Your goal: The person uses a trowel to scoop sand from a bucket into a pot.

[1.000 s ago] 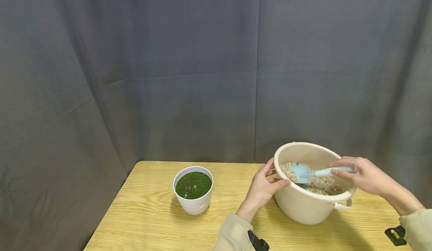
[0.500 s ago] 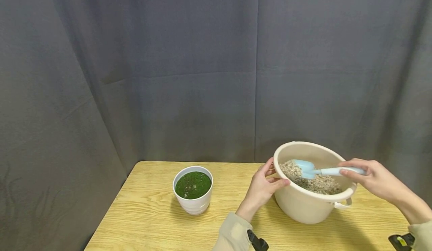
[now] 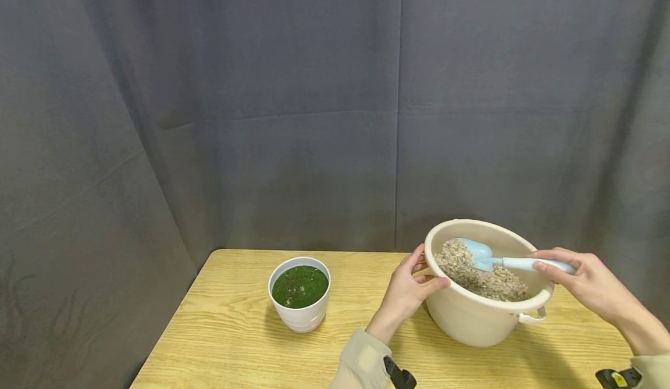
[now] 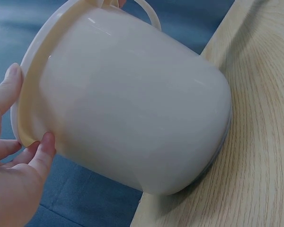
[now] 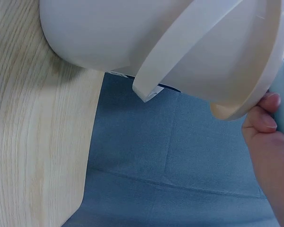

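Cream plastic, that's your bucket (image 3: 487, 319), sitting on the right side of the wooden table (image 3: 235, 336) with a heap of pale gravel (image 3: 481, 278) inside it. Your left hand (image 3: 408, 293) has it by the near-left rim: fingers curled around the lip, thumb hooked over the top edge. The left wrist view backs that up, with your fingertips (image 4: 45, 144) tucked right under the rim and the bucket wall filling most of the frame.

Your right hand (image 3: 586, 281) is pinching the handle of a light blue scoop (image 3: 489, 258), fingers wrapped over the handle's end just past the bucket's right rim. The scoop's blade is over the gravel near the back-left of the pile, looks like its tip is touching or slightly dug in, can't tell which for sure. The right wrist cam only shows a bit of your fingers beside the rim and one bucket handle (image 5: 180, 61) from below.

Off to the left, well apart from the bucket, there's a small white pot (image 3: 299, 293) filled with something green and mossy, a few pale specks on top. Grey curtain (image 3: 314, 116) all around behind the table.
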Tool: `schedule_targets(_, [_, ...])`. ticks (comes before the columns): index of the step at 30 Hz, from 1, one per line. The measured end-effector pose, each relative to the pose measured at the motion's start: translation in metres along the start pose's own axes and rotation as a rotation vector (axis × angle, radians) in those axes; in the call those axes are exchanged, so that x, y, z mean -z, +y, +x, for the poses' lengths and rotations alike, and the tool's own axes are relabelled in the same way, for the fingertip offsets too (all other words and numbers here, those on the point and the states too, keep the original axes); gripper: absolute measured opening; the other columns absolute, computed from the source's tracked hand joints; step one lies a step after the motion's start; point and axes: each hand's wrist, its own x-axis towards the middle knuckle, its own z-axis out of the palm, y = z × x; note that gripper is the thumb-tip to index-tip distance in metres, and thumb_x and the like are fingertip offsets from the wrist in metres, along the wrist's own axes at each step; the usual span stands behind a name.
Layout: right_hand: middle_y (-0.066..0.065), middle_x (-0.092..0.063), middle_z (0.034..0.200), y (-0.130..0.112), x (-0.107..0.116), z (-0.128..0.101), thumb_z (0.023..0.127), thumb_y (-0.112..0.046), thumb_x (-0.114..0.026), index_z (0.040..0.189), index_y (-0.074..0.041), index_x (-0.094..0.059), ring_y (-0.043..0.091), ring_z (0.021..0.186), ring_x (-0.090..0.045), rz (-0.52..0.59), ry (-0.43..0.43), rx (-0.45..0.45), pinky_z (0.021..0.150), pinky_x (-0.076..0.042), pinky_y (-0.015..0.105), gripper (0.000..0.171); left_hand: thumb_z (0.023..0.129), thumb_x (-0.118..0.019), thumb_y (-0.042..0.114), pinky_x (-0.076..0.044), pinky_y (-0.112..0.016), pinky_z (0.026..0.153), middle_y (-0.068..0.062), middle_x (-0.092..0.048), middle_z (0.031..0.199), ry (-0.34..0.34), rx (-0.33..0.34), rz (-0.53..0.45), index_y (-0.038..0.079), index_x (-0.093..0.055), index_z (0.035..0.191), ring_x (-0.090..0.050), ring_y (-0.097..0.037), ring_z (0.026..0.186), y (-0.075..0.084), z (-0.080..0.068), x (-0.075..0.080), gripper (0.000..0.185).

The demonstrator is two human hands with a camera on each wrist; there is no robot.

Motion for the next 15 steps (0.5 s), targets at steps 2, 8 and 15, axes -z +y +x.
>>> schedule_targets(2, [0.010,-0.071,0.092,0.000,0.000,-0.001,0.096,-0.014,-0.065,0.112,-0.004,-0.070,0.005,0.079,-0.057,-0.001,0.004,-0.004,0.066,-0.044,0.017,0.019,0.081,-0.081,0.010,-0.053,-0.022,0.086,-0.013,-0.055,0.131,0.001,-0.001,0.001,0.014,-0.042,0.149,-0.062,-0.014,0.106,-0.001,0.000,-0.001,0.078])
schedule_targets(8, [0.008,-0.072,0.093,-0.004,0.002,-0.002,0.096,-0.017,-0.065,0.113,-0.004,-0.070,0.006,0.080,-0.059,-0.010,0.002,-0.032,0.065,-0.045,0.017,0.022,0.081,-0.081,0.009,-0.053,-0.022,0.087,-0.012,-0.057,0.127,-0.010,-0.006,-0.006,0.014,-0.043,0.148,-0.061,-0.013,0.106,-0.001,0.001,-0.001,0.078])
schedule_targets(15, [0.007,-0.072,0.091,-0.015,0.001,0.000,0.097,-0.019,-0.065,0.115,-0.002,-0.069,0.008,0.077,-0.060,-0.012,0.015,-0.059,0.064,-0.044,0.017,0.025,0.080,-0.082,0.010,-0.051,-0.022,0.091,-0.008,-0.057,0.126,-0.019,0.002,0.001,0.013,-0.042,0.148,-0.058,-0.012,0.111,0.002,-0.002,0.004,0.079])
